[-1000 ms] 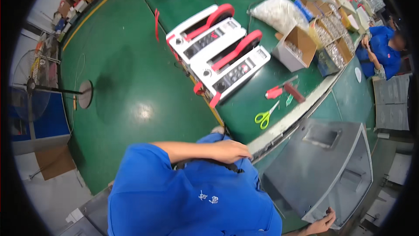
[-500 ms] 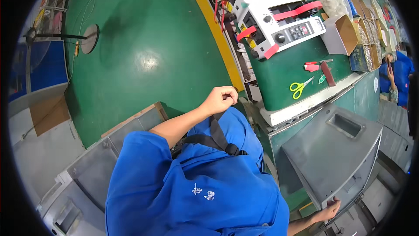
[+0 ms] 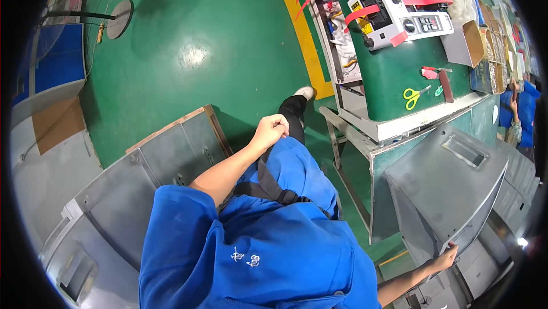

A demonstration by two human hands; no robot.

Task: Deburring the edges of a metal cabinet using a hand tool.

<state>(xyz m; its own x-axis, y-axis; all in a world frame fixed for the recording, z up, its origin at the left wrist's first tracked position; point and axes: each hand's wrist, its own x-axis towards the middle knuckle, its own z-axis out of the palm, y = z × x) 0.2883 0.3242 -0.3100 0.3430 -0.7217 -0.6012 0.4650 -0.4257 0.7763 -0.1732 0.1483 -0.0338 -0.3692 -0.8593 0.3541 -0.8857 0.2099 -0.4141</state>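
Grey sheet metal at 4 o'clock (taking the clock as centred on the view): one box-like metal housing [image 3: 445, 195], tilted, with a rectangular recess in its upper face. Right hand [image 3: 446, 257], also at 4 o'clock, has its fingers bent over the housing's lower edge and grips it there; the forearm enters from 5 o'clock. Left hand [image 3: 270, 132] lies near the dial's centre, curled into a loose fist in front of the body. Nothing shows in it (palm side hidden; cannot tell whether anything small is inside). It is well apart from the housing.

Surroundings: green-topped bench [image 3: 382, 92] at 2 o'clock, bearing yellow-handled scissors [image 3: 415, 95], an open carton [image 3: 456, 46] and a white tape dispenser [image 3: 395, 15] with red tape, a second one beyond. At 8 o'clock, another grey metal panel [image 3: 117, 223]; at 10 o'clock, a round fan base [image 3: 120, 20] on green floor.
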